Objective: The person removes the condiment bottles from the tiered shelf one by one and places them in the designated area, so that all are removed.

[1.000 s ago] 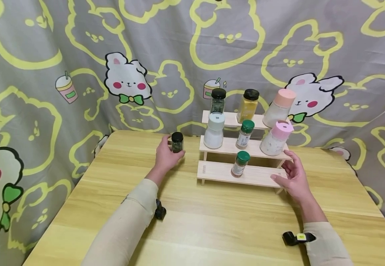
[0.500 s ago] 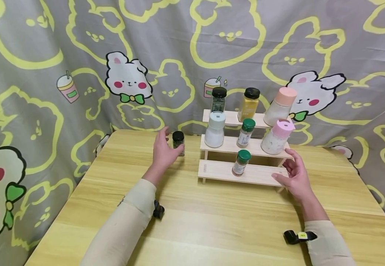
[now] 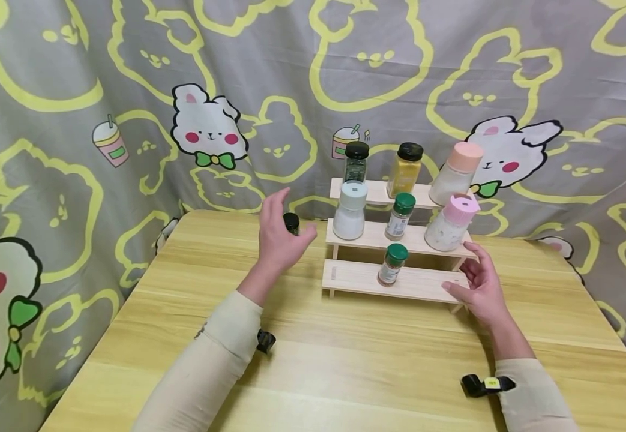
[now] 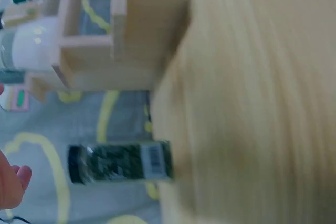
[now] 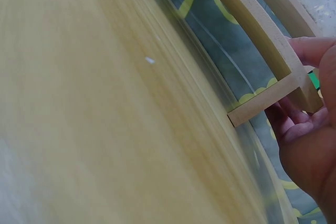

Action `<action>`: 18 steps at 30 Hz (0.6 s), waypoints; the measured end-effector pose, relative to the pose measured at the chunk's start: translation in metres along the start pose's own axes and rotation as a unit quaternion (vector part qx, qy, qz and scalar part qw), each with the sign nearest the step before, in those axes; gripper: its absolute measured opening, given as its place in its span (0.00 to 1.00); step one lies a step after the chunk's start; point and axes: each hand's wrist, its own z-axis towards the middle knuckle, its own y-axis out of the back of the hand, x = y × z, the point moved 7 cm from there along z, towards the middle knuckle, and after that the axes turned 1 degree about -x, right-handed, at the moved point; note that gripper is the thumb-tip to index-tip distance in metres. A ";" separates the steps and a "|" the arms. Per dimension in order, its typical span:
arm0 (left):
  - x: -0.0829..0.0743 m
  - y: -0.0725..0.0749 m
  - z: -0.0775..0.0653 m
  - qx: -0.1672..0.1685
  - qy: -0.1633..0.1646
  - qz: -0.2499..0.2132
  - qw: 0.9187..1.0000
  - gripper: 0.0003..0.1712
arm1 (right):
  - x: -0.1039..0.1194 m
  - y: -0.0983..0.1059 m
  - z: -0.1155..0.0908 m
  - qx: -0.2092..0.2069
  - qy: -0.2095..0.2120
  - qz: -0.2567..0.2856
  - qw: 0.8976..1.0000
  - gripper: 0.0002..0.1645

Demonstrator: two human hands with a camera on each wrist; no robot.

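A small black-capped jar of dried green herbs [image 4: 122, 162] stands on the table, left of a three-step wooden rack [image 3: 356, 277]. My left hand [image 3: 282, 239] is raised in front of it with fingers spread and holds nothing; in the head view it hides most of the jar. With thumb on the lowest step and fingers behind, my right hand [image 3: 484, 294] grips the rack's right end. On the lowest step is a green-capped spice jar [image 3: 389, 271]. The middle step bears a pale-blue-capped shaker [image 3: 349, 219], another green-capped jar [image 3: 397, 223] and a pink-capped shaker [image 3: 445, 231].
A black-capped green herb jar [image 3: 356, 165], a yellow spice jar [image 3: 403, 179] and a peach-capped shaker [image 3: 450, 183] stand on the top step. A patterned grey curtain [image 3: 269, 54] hangs behind the wooden table [image 3: 345, 372].
My left hand has let go of the herb jar, drawn back from it, and risen with fingers spread. The jar stays on the table. My right hand keeps its hold on the rack.
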 end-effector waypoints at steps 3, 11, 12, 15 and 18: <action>-0.017 -0.002 0.000 -0.003 -0.036 -0.024 0.999 0.45 | -0.001 0.001 0.000 0.001 0.001 0.000 1.000 0.59; -0.052 -0.011 -0.004 0.008 -0.091 -0.087 0.992 0.46 | -0.002 0.002 0.000 -0.004 -0.002 0.006 1.000 0.59; -0.055 -0.013 -0.005 0.010 -0.095 -0.090 0.991 0.46 | -0.002 0.001 0.000 -0.002 0.000 0.008 1.000 0.59; -0.063 -0.017 -0.009 0.018 -0.104 -0.095 0.990 0.45 | -0.001 0.000 0.000 0.002 0.007 0.013 1.000 0.59; -0.069 -0.024 -0.014 0.034 -0.102 -0.100 0.989 0.45 | 0.000 0.000 0.000 0.000 0.009 0.019 1.000 0.58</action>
